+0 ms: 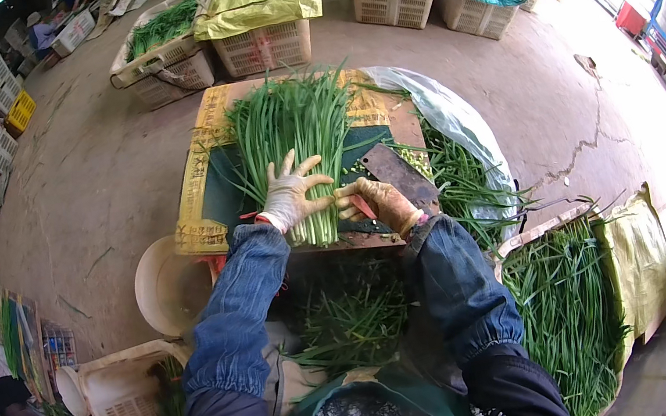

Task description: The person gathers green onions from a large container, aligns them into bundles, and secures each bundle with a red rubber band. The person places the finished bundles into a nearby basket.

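Observation:
A thick bunch of long green chives [288, 131] lies on a low work board [188, 202] in front of me, its pale cut ends toward me. My left hand [292, 196], in a whitish glove, presses flat on the stalks with fingers spread. Close to the stalk ends on the right, my right hand [381, 204] wears a stained glove, its fingers curled. Something small and red shows at those fingers, but its kind is unclear. Just beyond that hand rests a wide, dark, rectangular blade [400, 175], with chopped green and pale bits around it.
Loose chives [460, 172] on clear plastic [458, 110] lie along the board's right side. A beige bucket [164, 287] stands left. A crate full of chives [571, 317] is at lower right, another crate [131, 399] at lower left. Covered crates [264, 46] stand ahead.

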Motion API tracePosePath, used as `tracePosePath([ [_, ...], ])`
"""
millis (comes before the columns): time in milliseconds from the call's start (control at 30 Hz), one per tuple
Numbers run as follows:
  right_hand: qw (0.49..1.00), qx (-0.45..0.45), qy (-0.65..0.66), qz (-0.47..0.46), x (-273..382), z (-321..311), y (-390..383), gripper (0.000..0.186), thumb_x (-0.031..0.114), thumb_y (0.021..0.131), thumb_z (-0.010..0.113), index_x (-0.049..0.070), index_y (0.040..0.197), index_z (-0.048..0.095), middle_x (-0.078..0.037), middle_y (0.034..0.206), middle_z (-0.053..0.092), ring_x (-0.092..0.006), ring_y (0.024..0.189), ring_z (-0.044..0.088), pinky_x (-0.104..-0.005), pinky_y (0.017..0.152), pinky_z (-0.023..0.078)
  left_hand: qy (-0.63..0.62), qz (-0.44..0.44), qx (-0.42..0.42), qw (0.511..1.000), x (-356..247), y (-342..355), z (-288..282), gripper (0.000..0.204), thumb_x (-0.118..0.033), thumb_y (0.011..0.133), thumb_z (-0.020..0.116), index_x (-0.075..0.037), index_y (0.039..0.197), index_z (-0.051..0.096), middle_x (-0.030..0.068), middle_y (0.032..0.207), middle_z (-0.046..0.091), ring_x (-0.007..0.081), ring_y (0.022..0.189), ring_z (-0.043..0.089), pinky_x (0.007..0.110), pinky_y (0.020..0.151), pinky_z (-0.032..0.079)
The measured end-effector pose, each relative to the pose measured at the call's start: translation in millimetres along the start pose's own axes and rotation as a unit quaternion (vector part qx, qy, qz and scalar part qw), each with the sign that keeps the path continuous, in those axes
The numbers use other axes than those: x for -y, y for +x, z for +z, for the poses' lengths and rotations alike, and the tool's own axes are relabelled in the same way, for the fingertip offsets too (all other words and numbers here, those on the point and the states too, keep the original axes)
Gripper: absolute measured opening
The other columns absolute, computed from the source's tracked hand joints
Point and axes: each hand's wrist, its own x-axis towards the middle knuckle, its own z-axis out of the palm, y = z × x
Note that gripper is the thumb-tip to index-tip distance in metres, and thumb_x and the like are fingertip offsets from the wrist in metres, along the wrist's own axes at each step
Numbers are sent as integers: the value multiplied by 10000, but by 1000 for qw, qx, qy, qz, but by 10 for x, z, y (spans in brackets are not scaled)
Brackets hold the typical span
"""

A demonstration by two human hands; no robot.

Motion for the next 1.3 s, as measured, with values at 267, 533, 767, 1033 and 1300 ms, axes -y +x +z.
tracePosePath([
  [267,975,70,-70,-198,-208,-184,214,309,85,979,585,-44,1260,600,-158,1258,646,-251,1112,651,-327,957,512,7,11,-16,1000,41,3,52,500,-679,756,688,-360,1140,707,-45,1547,404,380,1499,149,689,1150,40],
  [533,800,-152,-461,-351,71,504,472,218,-1,816,639,60,990,754,-53,868,604,-222,851,621,-302,776,493,-1,-6,-51,999,110,-21,98,891,-639,714,745,-331,1485,422,-49,1572,373,361,1500,176,629,1177,84],
  [767,887,-135,-365,-248,-76,660,876,189,269,848,713,151,973,790,-76,908,679,-220,872,671,-325,783,518,-440,-31,-167,882,257,-436,-658,767,-171,759,826,-176,1450,492,71,1507,469,223,1427,366,379,1180,302],
  [1033,842,-183,-449,-238,-46,833,921,142,75,858,738,38,995,752,-25,908,725,-102,833,666,-249,767,522,-203,-365,-160,894,971,-1156,-44,232,-213,764,776,-78,951,755,116,883,739,261,844,701,335,809,536],
  [1300,758,-171,-480,-408,-281,601,1076,96,268,830,719,201,893,741,10,856,670,-235,789,648,-377,629,510,-130,-359,-208,901,955,-1046,196,200,-266,766,770,-118,895,729,112,930,661,310,854,662,421,760,523],
])
